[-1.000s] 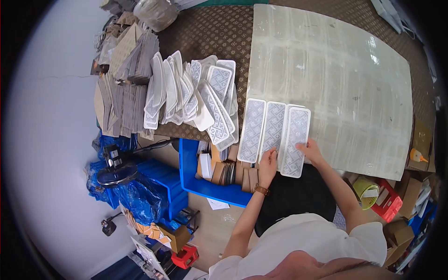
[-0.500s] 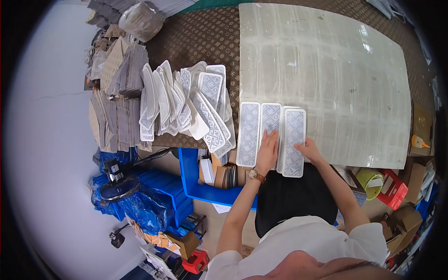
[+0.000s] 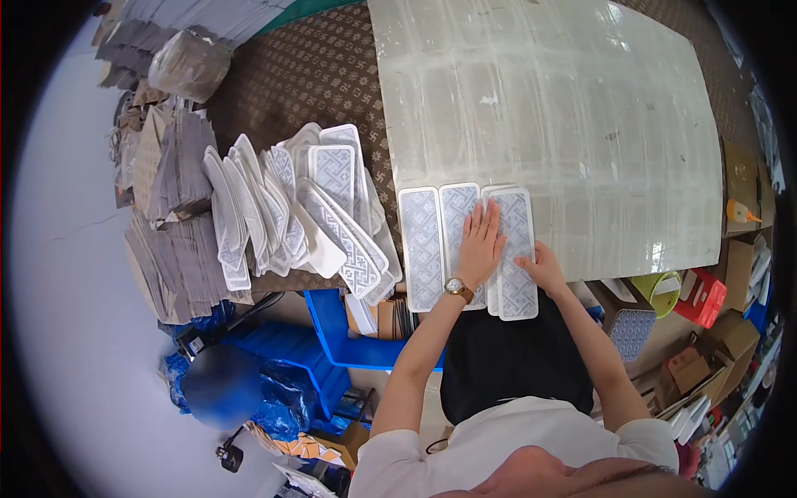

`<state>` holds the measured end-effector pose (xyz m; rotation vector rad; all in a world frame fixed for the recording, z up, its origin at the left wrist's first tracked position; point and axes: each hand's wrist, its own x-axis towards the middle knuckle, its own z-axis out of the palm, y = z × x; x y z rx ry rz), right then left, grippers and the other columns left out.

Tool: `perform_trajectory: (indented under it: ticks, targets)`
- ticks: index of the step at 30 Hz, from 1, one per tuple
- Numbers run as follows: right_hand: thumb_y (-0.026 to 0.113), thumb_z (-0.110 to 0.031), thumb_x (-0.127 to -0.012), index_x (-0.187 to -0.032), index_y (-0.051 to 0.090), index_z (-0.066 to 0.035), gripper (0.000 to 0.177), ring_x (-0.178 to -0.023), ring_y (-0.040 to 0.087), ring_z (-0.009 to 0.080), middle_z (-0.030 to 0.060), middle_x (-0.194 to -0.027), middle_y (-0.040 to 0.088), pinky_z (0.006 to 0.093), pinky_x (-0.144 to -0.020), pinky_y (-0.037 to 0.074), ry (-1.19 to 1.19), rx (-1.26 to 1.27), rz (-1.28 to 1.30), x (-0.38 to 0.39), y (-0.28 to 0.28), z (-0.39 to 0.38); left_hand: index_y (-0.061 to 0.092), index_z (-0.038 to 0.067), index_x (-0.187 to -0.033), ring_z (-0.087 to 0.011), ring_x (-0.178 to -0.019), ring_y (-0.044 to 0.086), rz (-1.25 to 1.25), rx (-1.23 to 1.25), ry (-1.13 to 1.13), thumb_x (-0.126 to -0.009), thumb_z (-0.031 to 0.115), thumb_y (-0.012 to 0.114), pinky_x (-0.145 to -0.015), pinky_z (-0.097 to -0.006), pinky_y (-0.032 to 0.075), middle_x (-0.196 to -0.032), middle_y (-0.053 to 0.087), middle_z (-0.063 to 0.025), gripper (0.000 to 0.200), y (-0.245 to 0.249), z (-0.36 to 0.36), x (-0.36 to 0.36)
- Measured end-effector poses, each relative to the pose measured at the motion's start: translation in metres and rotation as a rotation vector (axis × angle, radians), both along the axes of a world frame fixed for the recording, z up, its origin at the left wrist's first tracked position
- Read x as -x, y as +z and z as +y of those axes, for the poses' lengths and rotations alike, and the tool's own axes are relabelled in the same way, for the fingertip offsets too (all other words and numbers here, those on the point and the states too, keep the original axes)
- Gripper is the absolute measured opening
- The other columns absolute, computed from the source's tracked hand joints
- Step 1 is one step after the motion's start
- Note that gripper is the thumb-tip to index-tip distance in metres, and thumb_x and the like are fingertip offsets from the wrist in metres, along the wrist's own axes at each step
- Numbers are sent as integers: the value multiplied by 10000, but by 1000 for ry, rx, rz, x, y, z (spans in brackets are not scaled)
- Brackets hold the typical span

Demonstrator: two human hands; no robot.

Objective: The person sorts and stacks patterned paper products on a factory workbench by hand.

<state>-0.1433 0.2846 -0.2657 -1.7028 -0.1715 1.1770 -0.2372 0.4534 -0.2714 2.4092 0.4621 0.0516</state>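
Note:
Long white-bordered cards with a grey-blue geometric pattern lie side by side near the front edge of the pale board. My left hand point(image 3: 481, 249) rests flat, fingers stretched out, over the middle card point(image 3: 458, 207) and the inner edge of the right-hand card point(image 3: 517, 286). On that right-hand card's outer edge, my right hand point(image 3: 544, 270) has its thumb on top and its other fingers curled beside it, partly hidden. Another card peeks out beneath the right-hand one. The left-hand card point(image 3: 422, 249) is untouched. Their lower ends reach the board's front edge.
A fanned heap of similar cards point(image 3: 332, 224) lies to the left on brown patterned cloth point(image 3: 290, 83). Beyond it stand stacks of grey sheets point(image 3: 183, 166). The pale board point(image 3: 540, 108) extends ahead. A blue crate point(image 3: 332, 340) sits below the front edge, a green basket point(image 3: 660, 290) at right.
My left hand has moved rightward and up the cards, its fingers now reaching onto the right-hand card. My right hand stays at that card's outer edge. The camera view has shifted.

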Motion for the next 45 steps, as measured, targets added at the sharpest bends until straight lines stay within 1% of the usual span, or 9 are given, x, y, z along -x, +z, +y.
perform_trajectory:
  ticks: [8,11,16,19,28,32,36,39,45]
  targets:
    - [679,-92,-846,-956,601,27,179,-700,609,78,45,-797,684,233,-638,471,-9,217,-203,3,-6,-57,240,29,-1501,-350,-1461,140,70,-202,-45,-960,358,453,-1170,-499,125,-1592,169,-116,667,2,-9,-2]
    - [653,-70,-868,-946,606,29,134,-684,589,56,37,-782,681,216,-620,449,-242,93,-112,-9,16,-74,241,18,-1495,-358,-1461,135,74,-326,-58,-947,329,471,-1166,-509,140,-1585,172,-143,671,5,-12,-7]
    - [640,-65,-882,-947,614,30,118,-694,579,46,28,-785,681,213,-630,445,-255,84,-65,-13,-6,-75,255,26,-1492,-355,-1459,143,129,-223,-1,-932,283,486,-1163,-510,152,-1579,175,-166,658,3,-31,-21]
    - [640,-61,-883,-966,623,34,127,-702,574,45,25,-790,682,209,-637,441,-287,55,-49,-20,-2,-60,286,-5,-1467,-386,-1444,168,-23,-49,-44,-916,226,516,-1151,-533,148,-1559,192,-212,640,-2,-38,-32]
    - [619,-72,-900,-1002,613,29,143,-760,620,68,49,-870,697,213,-681,475,-168,58,7,-30,-13,-67,304,81,-1487,-402,-1447,138,18,-222,-67,-934,250,485,-1145,-558,140,-1576,211,-119,606,0,-47,-33]
    - [646,-61,-883,-1040,606,40,191,-697,610,62,38,-751,687,213,-628,456,-232,56,-21,-24,-15,-66,320,128,-1491,-420,-1446,119,41,-243,-85,-940,273,476,-1142,-568,132,-1581,220,-60,590,-2,-50,-35]
    - [713,-93,-830,-1193,534,20,420,-834,661,171,129,-940,688,284,-706,501,-188,135,-144,-17,-10,-64,338,119,-1482,-424,-1439,141,41,-329,-70,-915,299,523,-1144,-555,141,-1582,215,-55,623,2,-52,-37]
    - [784,-149,-752,-1338,413,-16,706,-1051,604,325,210,-1202,570,390,-816,506,4,287,-783,-1,21,-59,335,111,-1482,-436,-1435,135,26,-292,-48,-907,329,538,-1139,-571,135,-1583,212,-63,647,0,-54,-38]
    - [819,-177,-695,-1400,360,-42,852,-1144,501,391,184,-1257,496,436,-916,459,24,265,-717,11,17,-63,333,98,-1480,-433,-1437,125,38,-274,-60,-892,366,558,-1138,-581,126,-1584,206,-71,685,4,-52,-39]
